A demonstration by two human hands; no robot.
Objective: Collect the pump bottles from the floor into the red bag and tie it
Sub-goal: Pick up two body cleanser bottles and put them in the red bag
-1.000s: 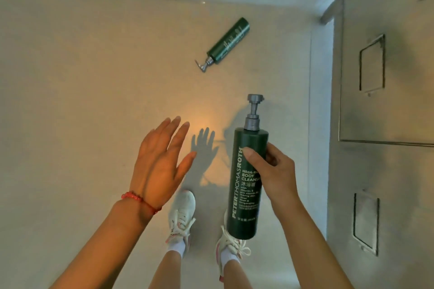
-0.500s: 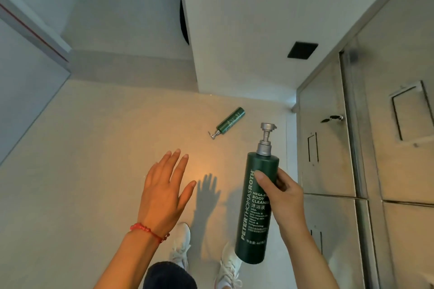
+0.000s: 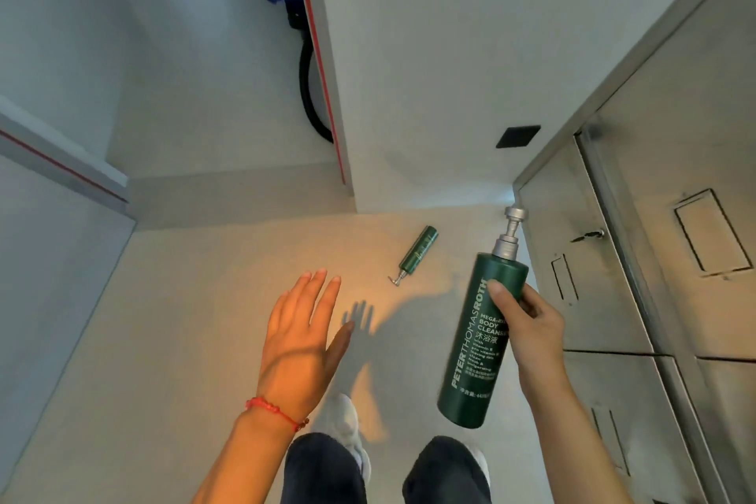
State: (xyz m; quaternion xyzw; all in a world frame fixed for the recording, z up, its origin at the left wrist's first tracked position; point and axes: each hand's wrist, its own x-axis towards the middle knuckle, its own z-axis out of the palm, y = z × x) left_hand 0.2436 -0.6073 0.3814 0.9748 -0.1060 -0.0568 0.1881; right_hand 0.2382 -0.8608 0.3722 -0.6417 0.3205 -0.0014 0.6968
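Rising since a second ago, the view now takes in more wall, and the small pump bottle [image 3: 418, 252] on the floor sits further off, ahead of and between both hands. Left hand [image 3: 300, 344] hovers flat, fingers spread, empty. Right hand [image 3: 527, 329] wraps the large green pump bottle [image 3: 480, 340] at mid-body, thumb across the label. It looks rigid, smooth, probably heavy; the body is the safest hold, not the pump. No red bag is visible.

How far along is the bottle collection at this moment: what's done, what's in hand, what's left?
Done: nothing bagged that this view shows; no red bag is in sight. In hand: the right hand grips the large green pump bottle, lifted off the floor; the left hand is open and empty. Left: the smaller green pump bottle lies on the floor, then bagging and tying.
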